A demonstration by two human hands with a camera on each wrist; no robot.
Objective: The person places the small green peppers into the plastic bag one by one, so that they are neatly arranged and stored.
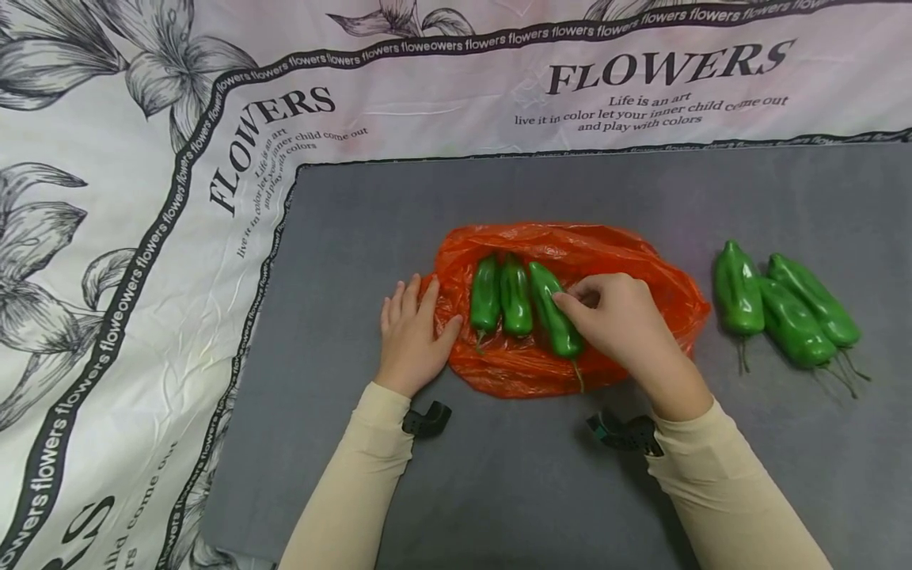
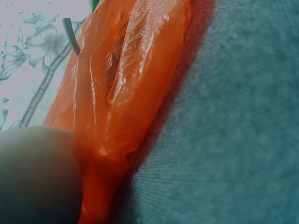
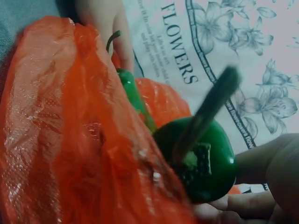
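Note:
A crumpled red plastic bag lies on the grey table, its mouth spread wide. Two green peppers rest side by side in it. My right hand pinches a third green pepper between thumb and fingers, over the bag's inside just right of that pair. In the right wrist view this pepper's stem end faces the camera, beside the red plastic. My left hand lies at the bag's left edge, fingers straight and thumb on the plastic. The left wrist view shows the thumb against the red plastic.
Three more green peppers lie close together on the table, right of the bag. A white flower-printed cloth with lettering borders the grey surface at the back and left. Each wrist wears a black band.

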